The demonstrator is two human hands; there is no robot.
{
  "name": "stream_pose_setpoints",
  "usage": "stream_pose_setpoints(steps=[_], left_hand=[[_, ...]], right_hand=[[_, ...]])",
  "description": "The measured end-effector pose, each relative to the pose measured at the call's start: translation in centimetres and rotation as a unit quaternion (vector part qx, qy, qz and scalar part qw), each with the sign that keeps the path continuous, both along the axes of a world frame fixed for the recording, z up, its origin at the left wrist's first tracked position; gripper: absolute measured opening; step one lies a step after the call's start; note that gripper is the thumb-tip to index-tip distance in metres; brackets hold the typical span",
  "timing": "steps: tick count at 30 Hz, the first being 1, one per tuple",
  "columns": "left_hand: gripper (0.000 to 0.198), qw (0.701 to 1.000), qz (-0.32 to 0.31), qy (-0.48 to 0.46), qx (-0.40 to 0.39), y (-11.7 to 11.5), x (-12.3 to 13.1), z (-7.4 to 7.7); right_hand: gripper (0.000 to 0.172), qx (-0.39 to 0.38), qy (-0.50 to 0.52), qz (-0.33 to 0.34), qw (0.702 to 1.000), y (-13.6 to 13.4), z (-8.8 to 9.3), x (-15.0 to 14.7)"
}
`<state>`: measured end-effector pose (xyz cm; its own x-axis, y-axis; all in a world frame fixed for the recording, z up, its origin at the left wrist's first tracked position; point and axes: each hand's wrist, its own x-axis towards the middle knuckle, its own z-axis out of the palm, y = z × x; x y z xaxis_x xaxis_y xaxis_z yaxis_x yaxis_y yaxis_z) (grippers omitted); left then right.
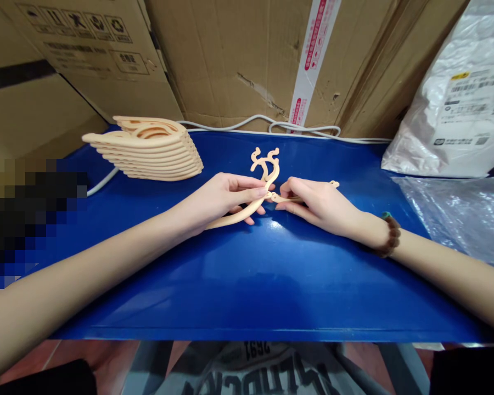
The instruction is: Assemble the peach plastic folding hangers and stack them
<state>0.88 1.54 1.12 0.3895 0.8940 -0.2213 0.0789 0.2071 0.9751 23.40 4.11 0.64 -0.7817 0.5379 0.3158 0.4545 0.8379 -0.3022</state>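
Note:
Near the middle of the blue table, my left hand (pixel 226 198) is closed around a beige plastic hanger (pixel 241 215), whose hooked end points away from me. My right hand (pixel 319 203) pinches a smaller beige hooked piece (pixel 280 199), one end of which meets the hanger beside my left fingertips. The other end of that piece shows beyond my right knuckles. Whether the two parts are joined is too small to tell. A stack of beige hangers (pixel 148 151) lies at the back left.
Cardboard boxes (pixel 230 60) stand behind the blue table (pixel 214 296). A white cable (pixel 230 127) runs along the back edge. At the right are a white parcel bag (pixel 448 126) and clear plastic film (pixel 456 219). A blurred dark area covers the far left.

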Motion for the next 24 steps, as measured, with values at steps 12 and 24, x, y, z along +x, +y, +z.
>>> stream_pose_setpoints(steps=[12, 24], left_hand=[[0.021, 1.0, -0.009, 0.015, -0.015, -0.03, -0.09, 0.11], [0.017, 0.999, -0.019, 0.02, 0.02, -0.03, 0.12, -0.08]], right_hand=[[0.027, 0.034, -0.014, 0.035, 0.999, -0.11, -0.04, 0.08], [0.036, 0.116, -0.037, -0.003, 0.993, -0.33, 0.02, -0.03]])
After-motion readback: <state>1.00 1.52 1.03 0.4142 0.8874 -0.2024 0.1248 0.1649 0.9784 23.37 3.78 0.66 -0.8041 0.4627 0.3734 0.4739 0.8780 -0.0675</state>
